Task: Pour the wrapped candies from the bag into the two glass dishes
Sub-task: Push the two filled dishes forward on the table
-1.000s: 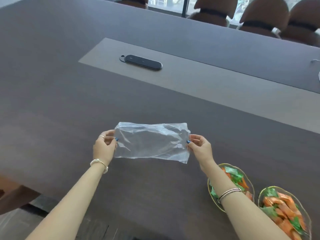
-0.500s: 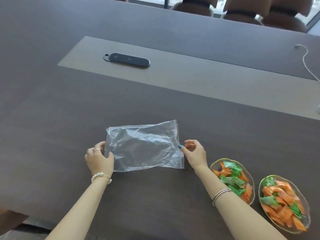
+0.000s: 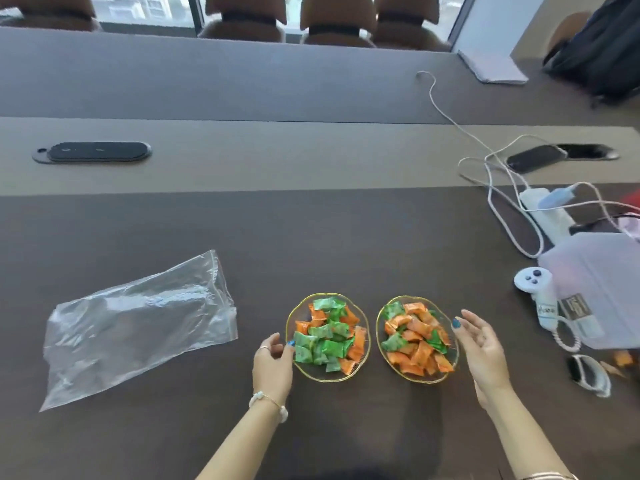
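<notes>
On the dark brown table (image 3: 329, 237), near its front edge, I see two gold-rimmed glass dishes side by side, close but not touching. I note that the left dish (image 3: 365, 329) holds wrapped candies (image 3: 323, 341), mostly green with some orange, and the right dish (image 3: 453, 363) holds a mostly orange mix with a few green pieces. My left hand (image 3: 272, 363) sits at the left rim of the left dish, fingers loosely curled, fingertips at or just beside the glass; I cannot tell whether they actually touch it, and the hand holds nothing. My right hand (image 3: 479, 344) is spread wide, palm turned toward the right dish, just beside its right rim, empty. The clear zip-seal plastic bag (image 3: 138, 327) lies flat and empty on the table, well to the left of both dishes and apart from both hands, its sealed strip toward the dishes. Farther back, a black oval cable-port cover (image 3: 93, 152) is set into the lighter centre strip. At the right, white cables (image 3: 498, 188) run to a power strip (image 3: 543, 211), and a white handheld controller (image 3: 535, 289) lies beside a pale translucent box (image 3: 599, 282).
</notes>
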`<action>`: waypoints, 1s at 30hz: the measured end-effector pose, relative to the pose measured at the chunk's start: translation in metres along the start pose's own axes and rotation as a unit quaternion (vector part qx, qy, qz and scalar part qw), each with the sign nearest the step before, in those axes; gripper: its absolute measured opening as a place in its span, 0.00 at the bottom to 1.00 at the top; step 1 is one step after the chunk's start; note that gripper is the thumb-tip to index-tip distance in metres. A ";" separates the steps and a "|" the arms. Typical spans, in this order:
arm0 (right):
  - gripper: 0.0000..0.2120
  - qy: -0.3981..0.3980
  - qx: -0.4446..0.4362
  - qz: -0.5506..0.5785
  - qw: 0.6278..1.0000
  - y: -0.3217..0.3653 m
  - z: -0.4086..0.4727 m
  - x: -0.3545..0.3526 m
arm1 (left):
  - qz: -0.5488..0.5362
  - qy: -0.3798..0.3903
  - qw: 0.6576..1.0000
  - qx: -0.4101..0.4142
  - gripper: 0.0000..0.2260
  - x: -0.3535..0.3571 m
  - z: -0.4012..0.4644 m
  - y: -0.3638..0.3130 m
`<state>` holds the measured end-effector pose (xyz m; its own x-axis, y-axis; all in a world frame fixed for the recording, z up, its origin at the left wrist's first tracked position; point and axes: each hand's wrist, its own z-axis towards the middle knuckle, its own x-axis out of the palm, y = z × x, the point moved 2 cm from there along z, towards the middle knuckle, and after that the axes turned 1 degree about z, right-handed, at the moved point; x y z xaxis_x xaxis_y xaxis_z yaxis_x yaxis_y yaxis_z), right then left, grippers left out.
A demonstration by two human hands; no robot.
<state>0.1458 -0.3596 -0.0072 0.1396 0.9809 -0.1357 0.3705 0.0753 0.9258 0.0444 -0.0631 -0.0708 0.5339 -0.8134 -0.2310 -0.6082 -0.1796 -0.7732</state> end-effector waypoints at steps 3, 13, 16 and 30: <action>0.19 -0.008 0.031 -0.019 0.999 -0.029 0.024 -0.034 | -0.006 -0.008 1.000 0.005 0.12 0.016 -0.003 0.008; 0.18 0.102 0.067 -0.034 0.992 -0.060 0.053 -0.033 | -0.057 -0.041 0.998 -0.008 0.16 0.029 -0.005 0.008; 0.16 0.109 0.069 -0.049 0.990 -0.057 0.054 -0.034 | -0.041 -0.032 0.999 -0.002 0.17 0.032 -0.007 0.005; 0.13 0.087 0.052 0.046 0.994 -0.007 0.072 -0.010 | -0.103 -0.039 0.991 0.072 0.14 0.034 -0.005 -0.054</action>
<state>0.2080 -0.3830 -0.0377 0.0195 0.9996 0.0185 0.4578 -0.0254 0.8887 0.0921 -0.0842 -0.0342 0.6859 -0.7208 -0.0996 -0.3943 -0.2531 -0.8834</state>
